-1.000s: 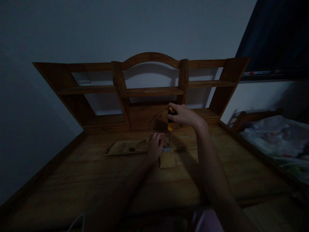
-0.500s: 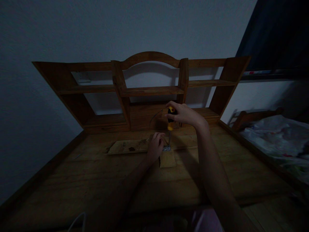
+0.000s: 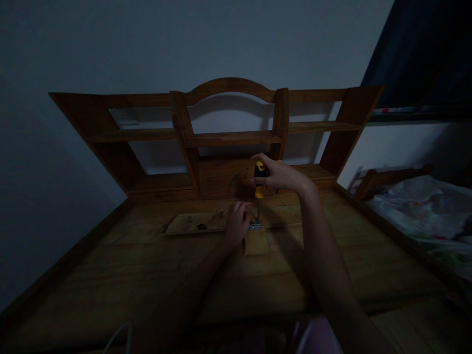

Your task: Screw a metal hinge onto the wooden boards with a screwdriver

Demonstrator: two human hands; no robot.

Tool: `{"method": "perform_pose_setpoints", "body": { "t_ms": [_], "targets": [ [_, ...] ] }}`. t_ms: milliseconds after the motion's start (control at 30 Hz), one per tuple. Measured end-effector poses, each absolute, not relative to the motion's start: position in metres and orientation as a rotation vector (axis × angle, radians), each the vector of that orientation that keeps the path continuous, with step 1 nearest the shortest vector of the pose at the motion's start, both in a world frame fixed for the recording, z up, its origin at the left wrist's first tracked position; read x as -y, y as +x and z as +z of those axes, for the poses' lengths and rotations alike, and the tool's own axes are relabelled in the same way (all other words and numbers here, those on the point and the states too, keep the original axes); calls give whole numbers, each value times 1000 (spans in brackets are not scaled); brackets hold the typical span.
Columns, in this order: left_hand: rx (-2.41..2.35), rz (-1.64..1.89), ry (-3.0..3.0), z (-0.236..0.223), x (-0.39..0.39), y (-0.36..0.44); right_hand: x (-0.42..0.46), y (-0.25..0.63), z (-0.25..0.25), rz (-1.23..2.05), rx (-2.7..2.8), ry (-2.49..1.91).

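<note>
From my remote view, the right hand [image 3: 282,176] held the screwdriver [image 3: 259,192] nearly upright, its grip closed around the handle and the tip down at the metal plate [image 3: 254,227]. The plate lay where the small wood block [image 3: 256,243] met the long board [image 3: 191,223], around the middle of the table [image 3: 155,275], nearer its back edge than its front. The left hand [image 3: 236,227] rested just beside the plate; I could not tell whether its grip pinched anything. I judged the step to be driver work at the plate, calling for a seated tip, a straight shaft and steady parts.
</note>
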State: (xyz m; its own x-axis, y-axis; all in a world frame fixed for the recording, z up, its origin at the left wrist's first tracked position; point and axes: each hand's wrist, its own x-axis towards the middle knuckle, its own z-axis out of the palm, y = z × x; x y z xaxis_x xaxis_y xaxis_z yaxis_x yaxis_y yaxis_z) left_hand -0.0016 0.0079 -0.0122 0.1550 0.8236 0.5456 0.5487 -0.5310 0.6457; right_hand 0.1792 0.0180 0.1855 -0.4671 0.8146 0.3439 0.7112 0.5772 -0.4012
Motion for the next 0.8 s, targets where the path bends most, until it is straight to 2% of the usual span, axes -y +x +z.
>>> {"method": "perform_pose_setpoints", "body": {
  "t_ms": [800],
  "targets": [
    [-1342,1279,2127,-9,-5,-1,-16,177,189,280,2326,-1247]
  ]
}}
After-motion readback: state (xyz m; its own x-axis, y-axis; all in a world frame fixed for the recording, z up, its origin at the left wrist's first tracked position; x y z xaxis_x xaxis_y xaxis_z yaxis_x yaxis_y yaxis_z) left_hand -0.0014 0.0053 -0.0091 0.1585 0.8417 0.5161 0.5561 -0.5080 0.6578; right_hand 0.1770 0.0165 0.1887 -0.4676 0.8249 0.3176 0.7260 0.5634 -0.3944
